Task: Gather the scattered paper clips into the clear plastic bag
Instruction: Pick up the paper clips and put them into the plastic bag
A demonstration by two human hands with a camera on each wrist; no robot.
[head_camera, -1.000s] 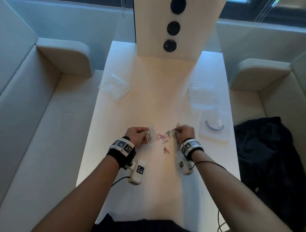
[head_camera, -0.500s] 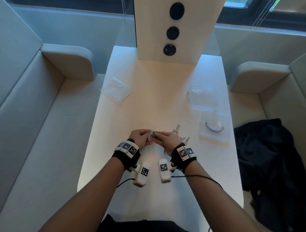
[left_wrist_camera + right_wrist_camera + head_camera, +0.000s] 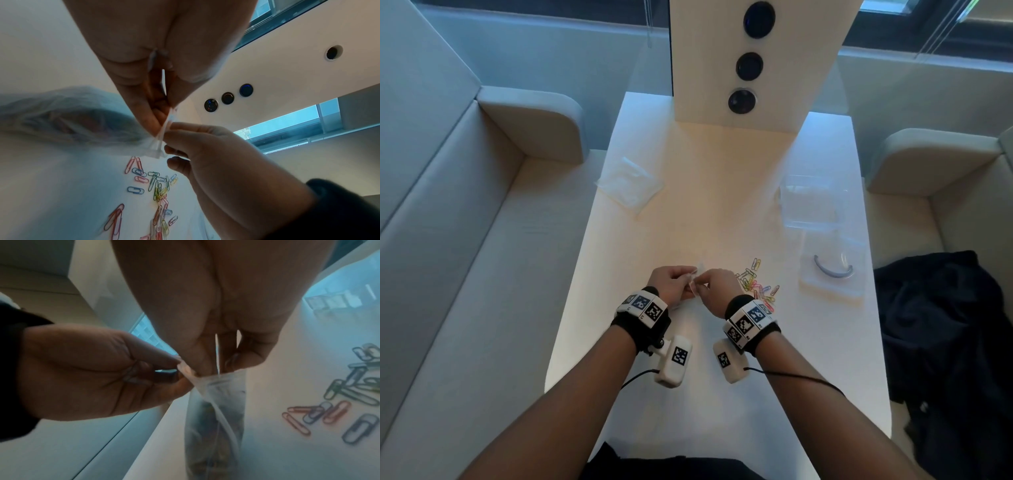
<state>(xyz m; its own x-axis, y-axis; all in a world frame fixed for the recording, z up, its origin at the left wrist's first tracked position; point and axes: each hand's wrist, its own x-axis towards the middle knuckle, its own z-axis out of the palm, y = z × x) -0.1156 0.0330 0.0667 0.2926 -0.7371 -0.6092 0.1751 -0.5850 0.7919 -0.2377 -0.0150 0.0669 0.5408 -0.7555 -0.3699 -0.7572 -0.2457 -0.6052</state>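
Left hand first: my fingers and thumb are pinched on one lip of the clear plastic bag, which hangs from them just above the counter. Directly beside it, almost knuckle to knuckle, my right hand is curled at the same mouth, fingertips pressed to the opposite lip, with the thumb tucked near the seal strip. I judge this as the feeding step: the bag's mouth is being held apart, or a clip is being pushed through it, though I cannot make out a clip between the right fingertips. Something coloured shows faintly through the film lower down, so I take it some clips are inside. To the right of my right hand, near the wrist, the paper clips lie in a loose, overlapping cluster on the counter. Next I would keep the left pinch steady and send the right hand out to that cluster, picking one clip cleanly off the tangle.
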